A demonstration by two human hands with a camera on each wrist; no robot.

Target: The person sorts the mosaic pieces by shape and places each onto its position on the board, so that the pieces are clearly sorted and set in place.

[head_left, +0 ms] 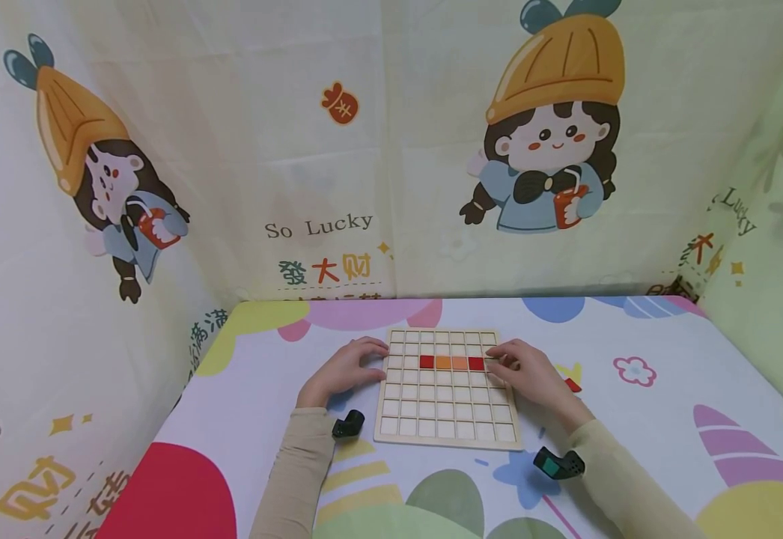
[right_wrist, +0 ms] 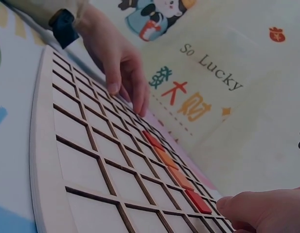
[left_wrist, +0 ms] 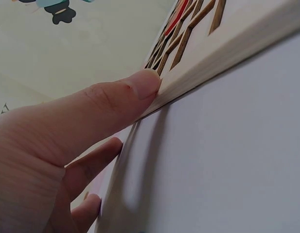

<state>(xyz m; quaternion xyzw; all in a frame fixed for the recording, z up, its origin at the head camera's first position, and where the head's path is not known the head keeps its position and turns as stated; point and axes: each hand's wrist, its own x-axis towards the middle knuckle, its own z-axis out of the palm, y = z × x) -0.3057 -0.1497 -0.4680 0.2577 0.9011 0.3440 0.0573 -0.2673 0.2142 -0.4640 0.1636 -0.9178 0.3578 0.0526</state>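
A light wooden grid board (head_left: 448, 444) lies on the table, its square cells mostly bare. One row in the upper part carries several coloured tiles side by side: a red tile (head_left: 427, 362), an orange tile (head_left: 443, 362), a lighter orange tile (head_left: 459, 363) and another red tile (head_left: 476, 364). My left hand (head_left: 346, 368) touches the board's left edge with thumb and fingers spread, the thumb (left_wrist: 115, 94) against its wooden rim. At the right edge, beside the end red tile, rests my right hand (head_left: 533, 374); its fingers are bent loosely and no tile shows in them.
A small red piece (head_left: 572, 385) lies on the table behind my right hand, partly hidden. The patterned tablecloth (head_left: 661, 434) spreads around the board. Printed curtains (head_left: 418, 150) hang behind and at both sides. Each wrist wears a small black device (head_left: 558, 463).
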